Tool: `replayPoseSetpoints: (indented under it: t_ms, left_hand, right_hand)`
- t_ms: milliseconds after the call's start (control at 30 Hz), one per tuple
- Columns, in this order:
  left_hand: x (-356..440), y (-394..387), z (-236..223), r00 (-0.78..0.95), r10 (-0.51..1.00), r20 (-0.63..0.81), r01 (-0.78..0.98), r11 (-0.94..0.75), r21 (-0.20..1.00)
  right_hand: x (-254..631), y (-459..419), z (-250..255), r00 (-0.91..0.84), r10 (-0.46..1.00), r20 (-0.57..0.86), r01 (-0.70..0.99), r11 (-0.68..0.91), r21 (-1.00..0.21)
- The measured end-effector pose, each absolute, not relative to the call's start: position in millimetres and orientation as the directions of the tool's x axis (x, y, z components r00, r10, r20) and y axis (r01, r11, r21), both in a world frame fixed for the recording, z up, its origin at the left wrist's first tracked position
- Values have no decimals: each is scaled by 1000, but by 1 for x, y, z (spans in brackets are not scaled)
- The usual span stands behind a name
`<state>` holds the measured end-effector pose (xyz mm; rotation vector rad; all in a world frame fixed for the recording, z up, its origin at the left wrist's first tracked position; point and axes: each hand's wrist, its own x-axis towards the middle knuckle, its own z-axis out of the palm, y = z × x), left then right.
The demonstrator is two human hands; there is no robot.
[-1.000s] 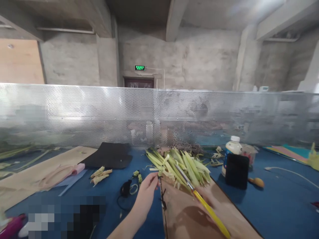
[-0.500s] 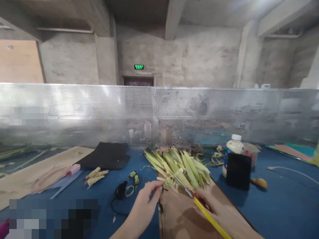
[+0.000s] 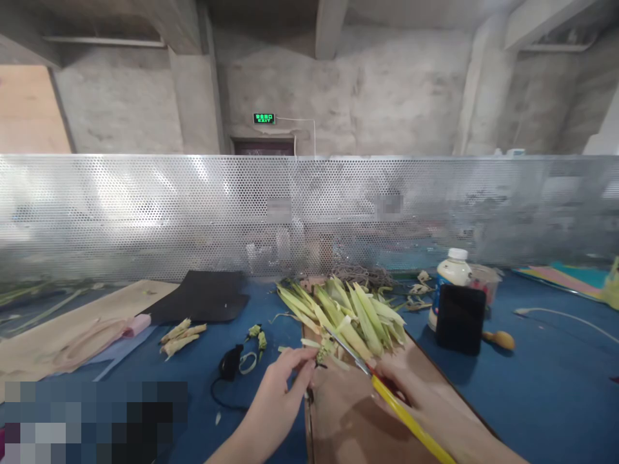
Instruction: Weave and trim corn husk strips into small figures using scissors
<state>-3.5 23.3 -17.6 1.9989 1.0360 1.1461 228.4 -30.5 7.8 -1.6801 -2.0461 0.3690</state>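
Fingertips pinch a small knotted husk piece beside a yellow-handled tool, at lower centre of the frame.
The left hand (image 3: 285, 388) has thumb and forefinger together on the small pale-green knotted husk piece (image 3: 322, 353), over the left edge of the brown flat board (image 3: 351, 403). The right hand (image 3: 411, 390) is closed around the long yellow-handled tool with a slim silver metal end (image 3: 407, 420), which slants toward the pile of pale-green husk strips (image 3: 366, 319). A light, firm pinch, with the metal end angled clear of the left fingertips, would suit such delicate work best.
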Motion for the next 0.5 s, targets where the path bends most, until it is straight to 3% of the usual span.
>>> replayPoseSetpoints:
  t_ms: [500]
  left_hand:
    - [-4,22,-15,288,867,405,364,-491,791]
  right_hand:
    - [228,-31,10,-148,958,247,828,257,-498]
